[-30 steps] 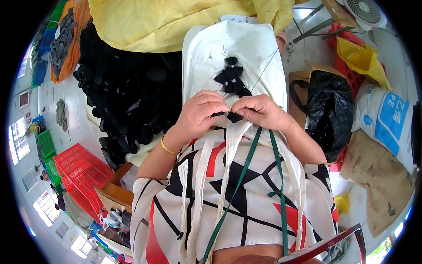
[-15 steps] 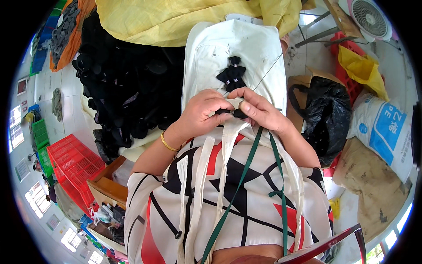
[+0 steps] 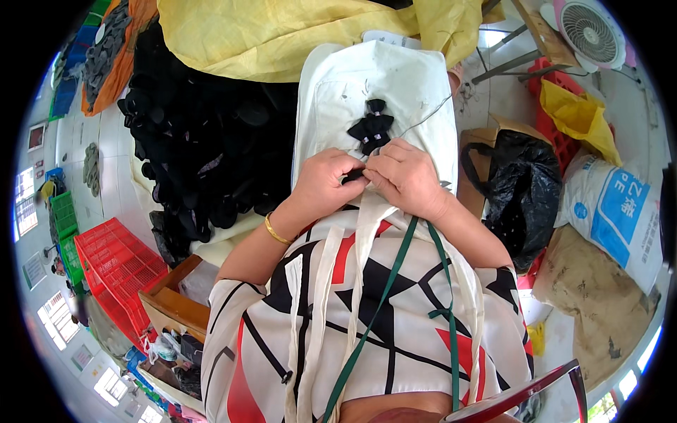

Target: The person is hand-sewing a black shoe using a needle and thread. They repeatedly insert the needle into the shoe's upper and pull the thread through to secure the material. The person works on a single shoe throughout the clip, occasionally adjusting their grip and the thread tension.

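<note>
Over the near edge of a white cloth-covered surface [image 3: 330, 95], my two hands meet at a small black fabric piece [image 3: 352, 175]. My left hand [image 3: 323, 182] pinches it between thumb and fingers. My right hand [image 3: 409, 176] is closed right beside it, its fingertips at the piece's right end; whether they grip the piece itself or something finer is hidden. Just beyond the hands lie several small black gathered fabric pieces [image 3: 371, 130], close together with pale bits on them. A thin grey strand [image 3: 425, 119] runs from near my right hand toward the cloth's right edge.
A large heap of black pieces [image 3: 211, 134] lies to the left, below yellow sheeting [image 3: 282, 39]. Red crates [image 3: 116, 264] and a wooden drawer [image 3: 173, 299] stand at lower left. On the right are a black plastic bag [image 3: 525, 190], a white-and-blue sack [image 3: 613, 211] and a fan [image 3: 591, 35].
My right hand has turned over and closed in toward the left, its back now facing up. The black piece is more covered by my fingers. The strand now hangs slacker.
</note>
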`<state>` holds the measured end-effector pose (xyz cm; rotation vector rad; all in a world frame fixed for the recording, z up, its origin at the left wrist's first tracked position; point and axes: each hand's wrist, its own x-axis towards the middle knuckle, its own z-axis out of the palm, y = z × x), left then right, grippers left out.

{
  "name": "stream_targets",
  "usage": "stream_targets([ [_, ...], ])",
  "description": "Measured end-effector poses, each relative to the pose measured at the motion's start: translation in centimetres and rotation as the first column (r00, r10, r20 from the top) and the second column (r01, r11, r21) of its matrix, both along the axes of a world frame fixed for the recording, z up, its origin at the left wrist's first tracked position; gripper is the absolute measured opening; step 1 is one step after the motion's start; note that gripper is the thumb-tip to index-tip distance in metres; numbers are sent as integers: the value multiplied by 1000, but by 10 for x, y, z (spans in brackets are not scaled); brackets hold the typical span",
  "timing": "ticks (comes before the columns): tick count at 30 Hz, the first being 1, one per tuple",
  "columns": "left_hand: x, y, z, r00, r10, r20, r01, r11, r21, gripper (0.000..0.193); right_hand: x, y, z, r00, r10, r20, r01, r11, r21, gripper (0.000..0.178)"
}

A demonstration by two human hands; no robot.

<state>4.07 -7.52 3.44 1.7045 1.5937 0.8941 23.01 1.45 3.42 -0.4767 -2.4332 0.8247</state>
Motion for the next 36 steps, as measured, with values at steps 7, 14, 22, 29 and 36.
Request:
stream_targets([
  [7,-6,3,-15,993,15,-113,2,988,152,19,11,2,11,930,-216,-296,-302,8,-953,15],
  [14,-29,-3,-21,954,78,-288,-7,971,239,12,135,88,11,378,-822,-426,-476,222,-851,6],
  [22,-19,3,-54,962,250,-106,-224,951,211,10,183,109,-4,332,-797,-505,266,593,-760,25],
  [29,-24,2,-47,907,137,398,-126,991,-53,20,-6,12,-34,991,-90,96,131,700,-702,23],
  [36,-132,-50,-109,833,546,-89,-553,826,-104,20,-33,19,-43,968,-168,188,252,599,-760,11],
])
